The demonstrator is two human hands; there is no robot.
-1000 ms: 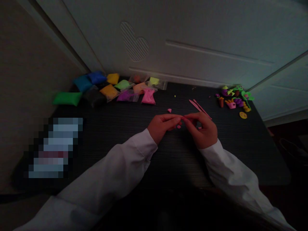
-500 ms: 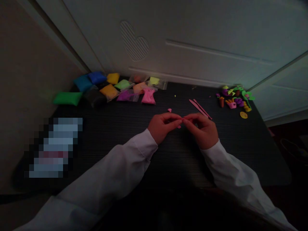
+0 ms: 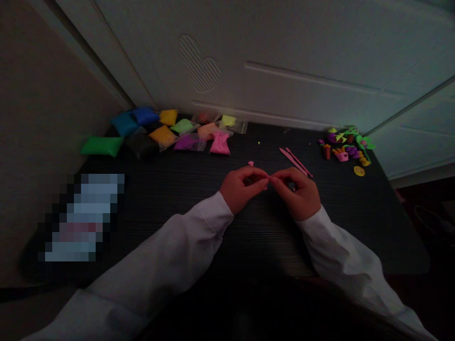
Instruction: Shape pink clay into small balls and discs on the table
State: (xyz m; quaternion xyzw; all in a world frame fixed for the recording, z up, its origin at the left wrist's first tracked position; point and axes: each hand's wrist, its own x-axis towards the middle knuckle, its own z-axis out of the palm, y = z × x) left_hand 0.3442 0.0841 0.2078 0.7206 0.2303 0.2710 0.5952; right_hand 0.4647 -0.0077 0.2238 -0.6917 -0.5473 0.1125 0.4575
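My left hand (image 3: 242,188) and my right hand (image 3: 299,192) meet fingertip to fingertip over the dark table. Between their pinched thumbs and forefingers is a tiny piece of pink clay (image 3: 269,178), mostly covered by the fingers. Just beyond my left hand lies a small pink clay lump (image 3: 250,163). Another pink bit (image 3: 265,188) is partly hidden beneath the left fingertips. Behind my right hand rest two pink modelling tools, a flat knife (image 3: 291,160) and a thinner stick (image 3: 299,162).
Bags of coloured clay, among them a pink one (image 3: 220,143) and a green one (image 3: 102,146), line the table's back left. Small finished clay figures (image 3: 342,154) and a yellow disc (image 3: 359,171) sit at the right. A phone-like screen (image 3: 83,218), blurred out, lies at the left.
The fingers of both hands have shifted slightly around the pink clay, and the left thumb and forefinger now leave a wider gap behind their tips. Items on the table stay in place.
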